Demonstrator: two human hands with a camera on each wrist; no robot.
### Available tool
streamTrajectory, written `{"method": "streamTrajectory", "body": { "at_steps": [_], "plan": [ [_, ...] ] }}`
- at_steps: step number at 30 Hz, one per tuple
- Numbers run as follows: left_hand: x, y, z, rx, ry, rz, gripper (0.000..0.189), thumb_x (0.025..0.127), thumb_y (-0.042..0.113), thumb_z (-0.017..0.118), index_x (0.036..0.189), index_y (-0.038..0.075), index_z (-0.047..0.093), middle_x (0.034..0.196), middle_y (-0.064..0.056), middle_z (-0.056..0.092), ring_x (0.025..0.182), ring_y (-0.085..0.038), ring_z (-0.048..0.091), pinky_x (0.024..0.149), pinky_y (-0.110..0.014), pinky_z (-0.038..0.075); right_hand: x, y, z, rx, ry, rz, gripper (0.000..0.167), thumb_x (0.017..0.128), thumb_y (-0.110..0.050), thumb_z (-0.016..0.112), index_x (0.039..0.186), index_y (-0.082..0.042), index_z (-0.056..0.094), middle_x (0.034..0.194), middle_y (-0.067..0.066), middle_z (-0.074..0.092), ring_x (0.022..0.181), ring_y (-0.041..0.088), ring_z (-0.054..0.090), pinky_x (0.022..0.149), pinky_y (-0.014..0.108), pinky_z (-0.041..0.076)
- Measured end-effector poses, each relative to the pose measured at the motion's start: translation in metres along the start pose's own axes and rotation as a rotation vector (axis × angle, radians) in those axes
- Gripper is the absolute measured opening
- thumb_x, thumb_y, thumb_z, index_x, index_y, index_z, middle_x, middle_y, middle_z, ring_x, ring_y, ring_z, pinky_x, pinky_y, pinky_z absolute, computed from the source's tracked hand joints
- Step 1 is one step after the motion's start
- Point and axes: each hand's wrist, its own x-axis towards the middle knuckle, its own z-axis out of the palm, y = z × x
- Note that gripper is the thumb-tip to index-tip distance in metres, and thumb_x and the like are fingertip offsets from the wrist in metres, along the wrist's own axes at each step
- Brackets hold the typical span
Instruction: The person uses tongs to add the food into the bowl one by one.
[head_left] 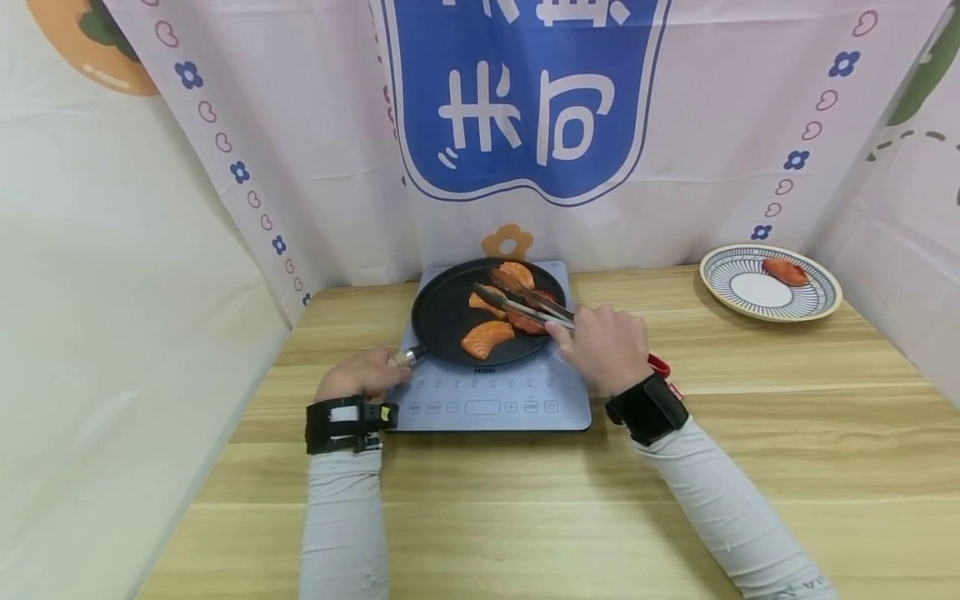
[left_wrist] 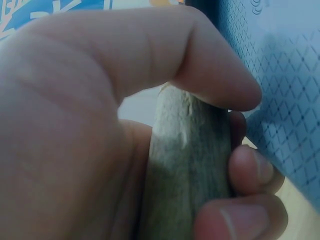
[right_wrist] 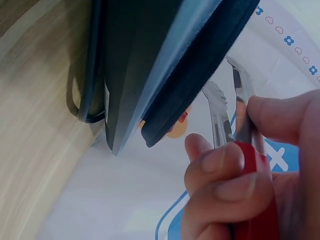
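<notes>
A black frying pan point(head_left: 448, 312) sits on a pale blue induction cooktop point(head_left: 480, 417). My left hand point(head_left: 363, 373) grips the pan's handle; in the left wrist view its fingers curl round the wooden handle point(left_wrist: 185, 165). In my right hand point(head_left: 606, 346) are metal tongs point(head_left: 551, 308) with a red grip point(right_wrist: 257, 220). The tong tips stand apart over the pan, among the meat; whether they touch any piece cannot be made out. Orange slices point(head_left: 487, 339) lie at the pan's front and back, and a redder piece point(head_left: 528, 323) lies partly hidden under the tongs.
At the back right of the wooden table point(head_left: 712, 367) stands a patterned plate point(head_left: 738, 287) with one reddish piece of meat point(head_left: 785, 271) on it. A printed cloth point(head_left: 337, 208) hangs behind the cooktop. A dark cable point(right_wrist: 92, 65) runs beside the cooktop in the right wrist view.
</notes>
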Motion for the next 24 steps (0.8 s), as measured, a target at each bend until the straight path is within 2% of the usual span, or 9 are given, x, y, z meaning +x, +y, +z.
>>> {"method": "streamTrajectory", "body": {
  "at_steps": [10,16,24],
  "plan": [
    [0.000,0.000,0.000,0.006,-0.004,0.004,0.024,0.104,0.031,0.054,0.103,0.007,0.056,0.066,0.003,0.047,0.054,-0.010,0.041,0.052,-0.024,0.036,-0.002,0.001,-0.008,0.020,-0.016,0.009,0.058,0.104,-0.057,0.055,0.070,-0.010,0.058,0.057,0.002,0.045,0.049,0.023,0.049,0.042,0.035,0.031],
    [0.001,0.001,0.000,-0.002,-0.011,0.003,0.027,0.104,0.030,0.054,0.110,0.004,0.057,0.066,0.003,0.047,0.054,-0.009,0.041,0.051,-0.023,0.036,-0.003,0.004,-0.010,0.033,-0.026,0.015,0.057,0.103,-0.057,0.056,0.075,-0.008,0.060,0.057,0.002,0.045,0.050,0.023,0.049,0.042,0.035,0.031],
    [0.001,0.001,-0.001,0.007,-0.015,0.011,0.027,0.105,0.030,0.054,0.109,0.004,0.057,0.065,0.003,0.047,0.053,-0.009,0.041,0.051,-0.023,0.035,-0.002,0.009,-0.013,0.034,-0.034,0.021,0.057,0.104,-0.058,0.054,0.078,-0.008,0.061,0.057,0.002,0.044,0.050,0.023,0.047,0.042,0.035,0.031]
  ]
}}
